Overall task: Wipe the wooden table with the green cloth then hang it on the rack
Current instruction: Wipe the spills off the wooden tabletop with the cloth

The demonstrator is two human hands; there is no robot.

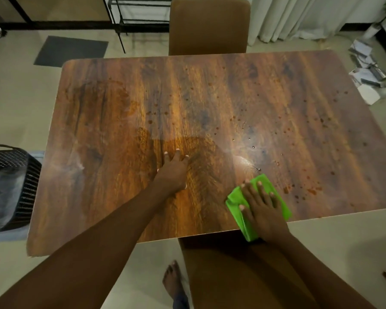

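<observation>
Cloth: your green cloth [234, 198] lies folded at the table's [120, 108] near edge, towards its right end, one corner hanging just over that edge.
Right hand: your right hand [263, 208] lies flat on the cloth, fingers straight and spread, gripping nothing. The flat palm likely spreads pressure so the whole pad rubs.
Left hand: your left hand [174, 172] rests open on bare wood near the table's middle, holding nothing (probably a brace as you lean in).
Spots: reddish spots [312, 191] dot the table's right half, the nearest just beyond the cloth.
Left half: it shows dull smears and few spots, so it looks wiped.
Stage: wiping, roughly half done by my reckoning.
Next: push the cloth out across the right half, keeping the palm flat.
Rack: a black metal frame [143, 20] stands past the table's far edge. I take it for the rack, with hanging not yet begun.
</observation>
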